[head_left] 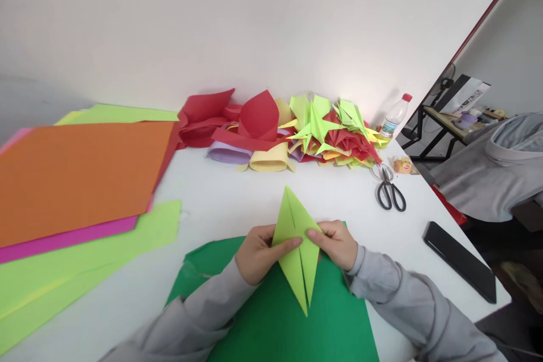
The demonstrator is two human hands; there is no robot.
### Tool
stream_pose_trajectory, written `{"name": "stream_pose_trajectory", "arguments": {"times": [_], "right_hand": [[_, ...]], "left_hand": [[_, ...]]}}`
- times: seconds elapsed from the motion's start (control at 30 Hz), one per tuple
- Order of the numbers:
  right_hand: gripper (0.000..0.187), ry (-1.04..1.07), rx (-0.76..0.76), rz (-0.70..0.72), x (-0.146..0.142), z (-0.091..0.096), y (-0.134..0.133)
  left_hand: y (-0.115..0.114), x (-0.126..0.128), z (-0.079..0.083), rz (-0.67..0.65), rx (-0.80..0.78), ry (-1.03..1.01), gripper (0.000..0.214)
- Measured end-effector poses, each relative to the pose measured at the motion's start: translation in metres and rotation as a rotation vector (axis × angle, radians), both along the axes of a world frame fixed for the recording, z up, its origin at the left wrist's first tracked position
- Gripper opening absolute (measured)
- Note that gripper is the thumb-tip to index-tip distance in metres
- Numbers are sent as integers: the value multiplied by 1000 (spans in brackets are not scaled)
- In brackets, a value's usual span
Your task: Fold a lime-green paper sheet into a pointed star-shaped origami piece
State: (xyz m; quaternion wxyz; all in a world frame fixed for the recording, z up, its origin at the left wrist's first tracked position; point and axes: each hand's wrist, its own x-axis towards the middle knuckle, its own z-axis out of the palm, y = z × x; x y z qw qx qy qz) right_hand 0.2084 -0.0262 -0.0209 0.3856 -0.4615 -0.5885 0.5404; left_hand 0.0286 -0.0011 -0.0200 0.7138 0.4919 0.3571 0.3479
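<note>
Between my two hands is a lime-green folded paper [292, 212], shaped like a long diamond with a slit down its lower half. My left hand [261, 251] grips its left edge, thumb lying across the front and fingers behind. On the right edge, my right hand [337, 242] pinches the paper with the thumb on top. The diamond is held above a large green sheet [271, 322] that lies on the table. The fingers behind the paper are mostly hidden.
Coloured sheets [80, 175] are stacked at the left. Folded paper pieces [258, 119] and lime-green stars [316, 124] line the wall. Scissors [388, 189], a wrapped snack [404, 166], a bottle [394, 116] and a black phone [460, 260] lie or stand on the right.
</note>
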Motion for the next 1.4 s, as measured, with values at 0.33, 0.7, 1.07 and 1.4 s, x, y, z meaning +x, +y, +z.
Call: {"name": "stream_pose_trajectory", "arguments": {"times": [0.33,0.7,1.07,1.4], "right_hand": [[58,-12,6,-27,1,-3,-1],[61,-21,0,-33,1,-2,0],[57,-30,-42,10,-1,-3,-2],[54,125,-102,-150,-2,-1,2]], "left_hand": [[-3,0,4,-25,4,12,26],[2,-1,-5,-47,34,-2,27],[-5,1,12,-104,-29,18,28],[0,-1,2,-55,7,72,36]]}}
